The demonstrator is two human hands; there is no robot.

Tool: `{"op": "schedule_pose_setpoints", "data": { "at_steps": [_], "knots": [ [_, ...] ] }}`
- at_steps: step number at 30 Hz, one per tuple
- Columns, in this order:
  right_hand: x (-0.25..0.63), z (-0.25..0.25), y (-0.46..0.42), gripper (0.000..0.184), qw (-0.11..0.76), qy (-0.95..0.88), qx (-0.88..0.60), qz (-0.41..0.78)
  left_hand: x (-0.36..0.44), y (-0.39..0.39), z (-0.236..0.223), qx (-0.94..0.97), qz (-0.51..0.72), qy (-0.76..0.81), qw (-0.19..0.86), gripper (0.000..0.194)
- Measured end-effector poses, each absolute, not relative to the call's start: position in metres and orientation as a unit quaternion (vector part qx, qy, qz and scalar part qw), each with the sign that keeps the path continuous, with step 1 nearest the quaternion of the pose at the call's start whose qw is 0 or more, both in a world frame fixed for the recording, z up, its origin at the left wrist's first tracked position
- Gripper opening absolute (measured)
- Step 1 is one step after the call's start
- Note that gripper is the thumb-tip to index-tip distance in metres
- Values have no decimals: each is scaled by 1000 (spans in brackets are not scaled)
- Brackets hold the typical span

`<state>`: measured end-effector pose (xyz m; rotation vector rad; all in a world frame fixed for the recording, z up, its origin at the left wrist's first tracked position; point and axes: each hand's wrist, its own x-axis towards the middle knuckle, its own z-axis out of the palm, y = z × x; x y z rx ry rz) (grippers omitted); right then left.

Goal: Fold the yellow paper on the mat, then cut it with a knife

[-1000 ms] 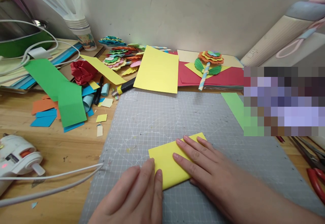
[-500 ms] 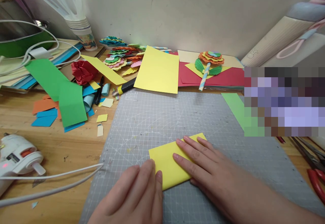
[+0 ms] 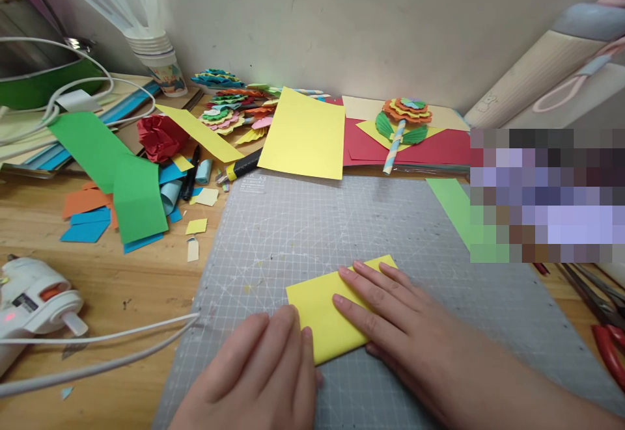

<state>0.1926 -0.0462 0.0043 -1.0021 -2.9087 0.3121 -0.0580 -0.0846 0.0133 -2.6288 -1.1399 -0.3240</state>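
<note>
A yellow piece of paper, seemingly folded along its near edge, lies at a slant on the grey cutting mat. My right hand rests flat across its right half with the fingers spread, pressing it to the mat. At the paper's left end, my left hand has its fingers curled together and closed on the near left corner. Its thumb is mostly hidden under the hand.
A glue gun with white cords lies at left. Green paper strips and scraps stand behind it. Along the back are a yellow sheet, a utility knife and a paper flower. Red-handled scissors lie at right.
My left hand has shifted very slightly at the paper's near left corner, and a bit more fingertip shows below the edge. My right hand and the paper stay put.
</note>
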Motion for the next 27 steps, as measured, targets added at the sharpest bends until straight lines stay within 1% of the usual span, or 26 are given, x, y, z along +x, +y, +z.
{"op": "schedule_pose_setpoints", "data": {
  "at_steps": [7,12,18,27],
  "knots": [
    [192,2,-46,59,15,-941,-326,91,-48,-70,17,-892,-78,-443,44,28],
    [189,6,-43,50,21,-939,-328,100,-51,-62,15,-887,-103,-450,11,25],
    [196,14,-33,46,32,-938,-320,130,-51,-59,17,-891,-113,-439,7,24],
    [211,18,-20,47,8,-943,-303,138,-51,-59,19,-891,-115,-438,7,26]
  ]
}}
